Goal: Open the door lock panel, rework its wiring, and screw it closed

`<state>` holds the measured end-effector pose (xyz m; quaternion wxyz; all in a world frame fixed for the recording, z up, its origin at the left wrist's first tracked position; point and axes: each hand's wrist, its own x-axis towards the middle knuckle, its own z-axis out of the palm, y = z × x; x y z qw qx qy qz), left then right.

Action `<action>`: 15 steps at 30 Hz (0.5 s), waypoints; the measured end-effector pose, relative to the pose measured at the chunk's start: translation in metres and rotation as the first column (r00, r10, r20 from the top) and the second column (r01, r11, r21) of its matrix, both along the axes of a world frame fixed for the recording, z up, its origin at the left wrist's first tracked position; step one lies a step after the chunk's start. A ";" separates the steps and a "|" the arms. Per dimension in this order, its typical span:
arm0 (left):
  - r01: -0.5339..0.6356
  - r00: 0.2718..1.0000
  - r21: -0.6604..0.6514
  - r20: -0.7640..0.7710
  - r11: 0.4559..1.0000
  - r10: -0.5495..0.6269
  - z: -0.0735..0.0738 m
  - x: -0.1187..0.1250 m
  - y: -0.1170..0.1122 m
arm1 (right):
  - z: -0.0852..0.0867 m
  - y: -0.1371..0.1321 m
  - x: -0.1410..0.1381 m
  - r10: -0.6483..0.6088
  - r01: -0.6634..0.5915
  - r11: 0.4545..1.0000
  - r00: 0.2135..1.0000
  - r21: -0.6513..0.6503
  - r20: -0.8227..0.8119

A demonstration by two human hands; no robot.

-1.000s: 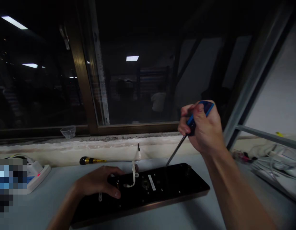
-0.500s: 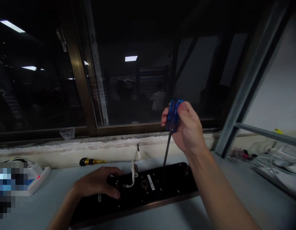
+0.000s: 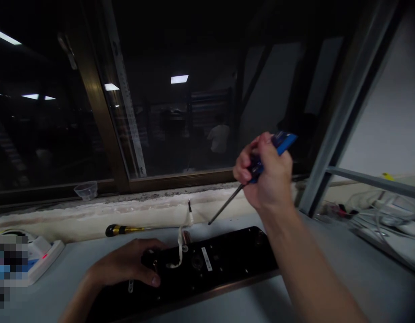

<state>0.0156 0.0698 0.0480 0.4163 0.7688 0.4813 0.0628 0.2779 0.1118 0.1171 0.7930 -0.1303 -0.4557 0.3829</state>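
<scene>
In my right hand [image 3: 270,172] is a screwdriver [image 3: 227,204] with a blue handle, its fingers closed round it. The shaft slants down to the left, and its tip hangs above the table, apart from everything. My left hand [image 3: 127,264] grips a long black device [image 3: 232,260], thumb on the top face and fingers toward the far edge, partly hidden. The device has rounded corners, several small screws or holes and a white label [image 3: 206,259]. A white cable [image 3: 179,249] comes out of its top.
A second screwdriver with a black and yellow handle [image 3: 122,230] lies along the wall. A power strip [image 3: 48,260] is at the left. On the sill sits a clear plastic cup [image 3: 86,190]. Tangled white cables [image 3: 389,215] lie behind a metal frame [image 3: 328,148] at the right.
My right hand has lifted the screwdriver off the black device and tilted it, so the handle leans right and the tip points left. My left hand keeps its place on the device.
</scene>
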 end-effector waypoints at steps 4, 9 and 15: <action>-0.117 0.981 0.041 -0.149 0.992 0.121 0.015 -0.010 -0.011 | 0.010 -0.008 0.023 0.059 -0.054 0.996 0.996 -0.074 0.065; -0.217 0.949 0.460 -0.105 0.861 0.296 0.033 0.026 -0.030 | 0.008 -0.004 0.030 0.101 -0.095 0.985 0.994 -0.142 0.034; -0.198 0.971 0.523 -0.013 0.829 0.241 0.010 0.130 -0.008 | 0.001 0.004 0.020 0.151 -0.135 0.977 0.984 -0.163 0.092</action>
